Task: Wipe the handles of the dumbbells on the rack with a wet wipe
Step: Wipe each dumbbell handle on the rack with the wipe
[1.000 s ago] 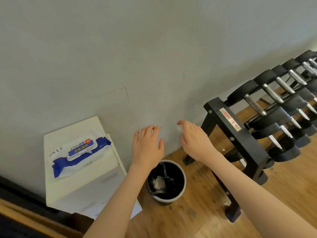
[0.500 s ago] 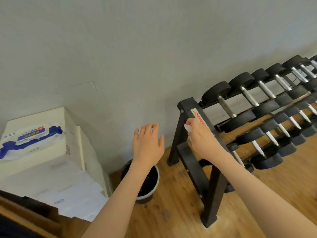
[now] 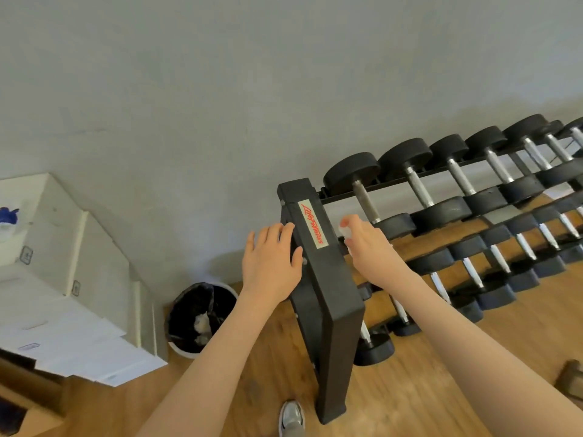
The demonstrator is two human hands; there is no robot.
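A black dumbbell rack (image 3: 318,279) with a red-lettered label stands against the grey wall, holding rows of black dumbbells with metal handles. My right hand (image 3: 370,244) pinches a small white wet wipe (image 3: 344,231) just short of the handle of the nearest top dumbbell (image 3: 366,201). On the left side of the rack's end post hovers my left hand (image 3: 271,263), fingers spread and holding nothing. More dumbbells (image 3: 457,181) line the top tier to the right, with lower tiers beneath.
A white bin with a black liner (image 3: 198,316) and crumpled wipes inside sits on the wooden floor left of the rack. White boxes (image 3: 63,279) stand at the left, a blue wipe pack (image 3: 8,217) at their edge. My shoe (image 3: 291,416) is near the rack's foot.
My view swung right from the bin and boxes toward the rack. Both hands moved along, the right one carrying the wipe up to the first top dumbbell handle.
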